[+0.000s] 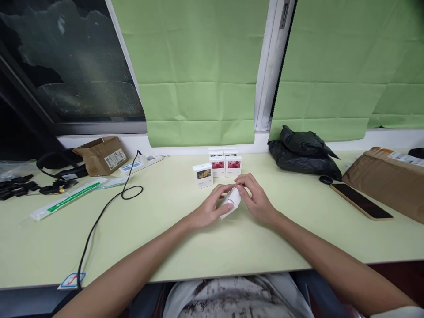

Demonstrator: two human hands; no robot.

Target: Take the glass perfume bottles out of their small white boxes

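Note:
Between my hands is a small white box [233, 198], tilted above the table. Its printed face does not show. My left hand [213, 206] grips the box from the left, thumb along its near side. My right hand [255, 198] meets its upper right end, with thumb and fingers pinched at the edge; whether they hold a flap I cannot make out. Just behind stands a white box with a yellowish picture [203, 176]. Beside it, to the right, several similar white boxes are grouped, the front ones showing red pictures [233, 166].
A black plastic bag [303, 152], a phone [361, 201] and a brown parcel [387, 176] lie to the right. On the left are an open cardboard box [102, 155], a power strip [141, 164], a green-and-white packet [68, 198] and a black cable [96, 223] running over the table edge.

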